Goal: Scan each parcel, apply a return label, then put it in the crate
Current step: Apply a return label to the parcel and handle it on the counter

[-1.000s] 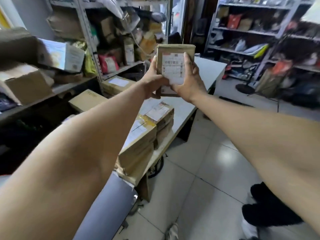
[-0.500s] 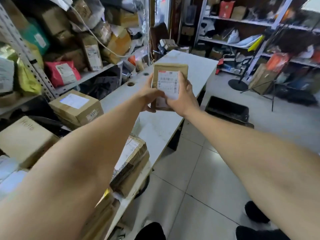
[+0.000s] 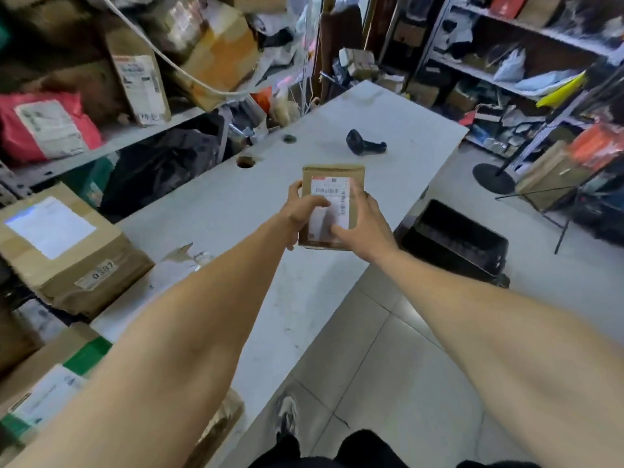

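Far to the left of the left hand [image 3: 300, 211], a big cardboard box [image 3: 67, 251] sits with a blank white label and a strip reading what looks like "0387". The left hand grips the small parcel [image 3: 332, 204] by its left edge, thumb laid over the front, fingers curled behind. The parcel is held between both hands just above the tabletop [image 3: 216, 214], face up towards the camera. It looks like a flat, stiff cardboard mailer, likely light, since fingertips alone carry it; the edges seem the safest hold, keeping the barcode uncovered. Its shipping label [image 3: 329, 197] shows a red band on top and barcodes, but the print is too blurred to read. The right hand [image 3: 363, 228] holds the right edge, thumb across the label's lower part. Beyond both hands lies a black scanner [image 3: 364, 143]; right of the right hand, a black crate [image 3: 454, 241] stands on the floor.
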A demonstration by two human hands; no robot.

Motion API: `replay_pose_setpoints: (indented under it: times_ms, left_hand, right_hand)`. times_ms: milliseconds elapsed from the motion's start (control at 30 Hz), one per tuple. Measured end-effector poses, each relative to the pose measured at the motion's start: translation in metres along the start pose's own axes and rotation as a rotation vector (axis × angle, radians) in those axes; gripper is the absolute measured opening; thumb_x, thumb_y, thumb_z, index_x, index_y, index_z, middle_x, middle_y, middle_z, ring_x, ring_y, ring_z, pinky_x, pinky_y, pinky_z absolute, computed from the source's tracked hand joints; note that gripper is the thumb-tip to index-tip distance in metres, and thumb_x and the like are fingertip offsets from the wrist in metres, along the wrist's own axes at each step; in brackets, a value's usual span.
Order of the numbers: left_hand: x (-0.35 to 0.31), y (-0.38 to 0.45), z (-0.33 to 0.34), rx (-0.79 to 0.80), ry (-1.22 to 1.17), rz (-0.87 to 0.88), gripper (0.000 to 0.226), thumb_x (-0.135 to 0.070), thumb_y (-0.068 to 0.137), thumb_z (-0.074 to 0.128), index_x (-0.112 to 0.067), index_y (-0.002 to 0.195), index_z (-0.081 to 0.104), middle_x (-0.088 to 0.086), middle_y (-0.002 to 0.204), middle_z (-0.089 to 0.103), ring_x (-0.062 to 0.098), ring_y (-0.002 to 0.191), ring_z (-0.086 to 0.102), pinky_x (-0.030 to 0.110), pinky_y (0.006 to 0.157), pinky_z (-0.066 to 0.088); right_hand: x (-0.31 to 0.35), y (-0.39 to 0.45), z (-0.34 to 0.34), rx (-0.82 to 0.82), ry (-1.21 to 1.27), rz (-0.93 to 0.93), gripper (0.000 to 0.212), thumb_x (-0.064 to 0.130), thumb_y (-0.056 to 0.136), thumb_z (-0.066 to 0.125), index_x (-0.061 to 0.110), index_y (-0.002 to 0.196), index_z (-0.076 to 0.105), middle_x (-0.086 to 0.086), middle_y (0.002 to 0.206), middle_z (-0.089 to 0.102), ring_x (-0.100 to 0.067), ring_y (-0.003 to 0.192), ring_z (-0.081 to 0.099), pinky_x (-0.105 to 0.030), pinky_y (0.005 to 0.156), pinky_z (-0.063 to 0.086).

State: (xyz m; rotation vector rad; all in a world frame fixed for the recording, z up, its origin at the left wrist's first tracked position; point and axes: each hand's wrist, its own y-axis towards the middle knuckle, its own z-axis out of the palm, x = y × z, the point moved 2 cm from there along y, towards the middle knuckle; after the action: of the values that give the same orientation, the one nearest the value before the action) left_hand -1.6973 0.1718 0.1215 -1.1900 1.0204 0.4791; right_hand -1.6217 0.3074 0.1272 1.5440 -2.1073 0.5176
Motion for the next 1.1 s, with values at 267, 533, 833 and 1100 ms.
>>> replay_pose_setpoints:
  times_ms: [267,533,833,1100]
  left_hand:
    - [0.021,0.095,-0.012,-0.206,-0.265,-0.116,0.065,-0.043,0.094,0.062,-0.039,0.146,0.023,0.002,0.128,0.054,0.028,0.115,0.055,0.051,0.102,0.046]
    - [0.024,0.185,-0.016,-0.522,-0.462,-0.28,0.052,-0.052,0.093,0.058,-0.047,0.136,0.03,0.0,0.115,0.052,0.027,0.104,0.054,0.053,0.095,0.047]
    - [0.021,0.259,0.031,-0.82,-0.472,-0.274,0.092,-0.043,0.068,0.068,-0.039,0.148,0.022,0.006,0.136,0.051,0.032,0.117,0.057,0.048,0.096,0.054]
    - [0.027,0.28,0.056,-0.994,-0.363,-0.294,0.069,-0.035,0.095,0.065,-0.031,0.152,0.026,0.004,0.138,0.057,0.032,0.122,0.057,0.051,0.102,0.05]
  right_hand:
    - [-0.025,0.109,0.043,0.291,0.014,-0.1,0.093,0.036,0.07,0.07,0.042,0.145,0.017,0.004,0.132,0.054,-0.021,0.11,0.059,-0.041,0.085,0.054]
    - [-0.054,0.244,0.102,0.685,0.079,-0.28,0.104,0.035,0.076,0.073,0.023,0.153,0.004,0.003,0.131,0.056,-0.021,0.11,0.058,-0.033,0.083,0.049]
    - [-0.097,0.349,0.098,0.843,-0.108,-0.548,0.051,0.023,0.09,0.064,0.007,0.135,0.045,-0.012,0.128,0.058,-0.031,0.11,0.058,-0.039,0.089,0.048]
    - [-0.154,0.495,0.017,0.55,-0.186,-0.558,0.047,0.008,0.095,0.055,0.004,0.142,0.048,-0.017,0.146,0.045,-0.033,0.127,0.049,-0.039,0.107,0.039]
